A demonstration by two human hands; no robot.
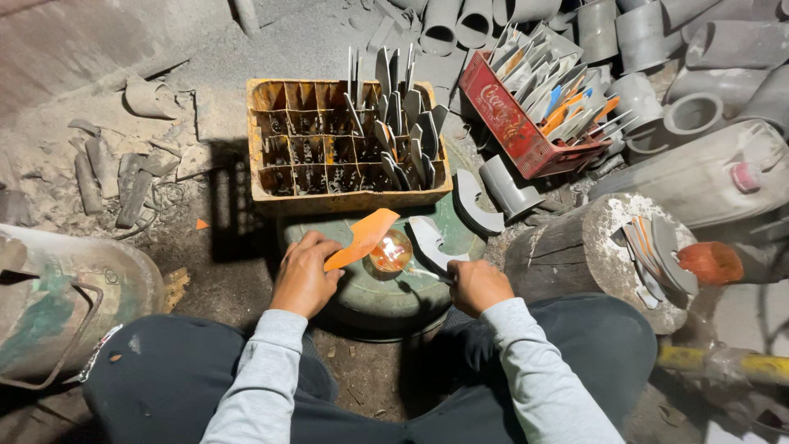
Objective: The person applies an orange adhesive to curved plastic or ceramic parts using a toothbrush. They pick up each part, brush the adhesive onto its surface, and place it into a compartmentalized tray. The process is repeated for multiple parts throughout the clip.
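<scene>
At far left a dented metal drum [57, 304] lies on the dusty floor. The left hand [304, 275] pinches an orange plastic piece [362, 238], tilting its end over a small glowing flame [390, 251] on a round green base [386, 300], apparently to heat it. The yellow crate [345, 144] behind stands sorted pieces upright in its cells. The right hand [477, 284] closes around a thin tool near a grey curved piece [429, 240]. A wooden stump [592, 255] carries more cut pieces at right.
</scene>
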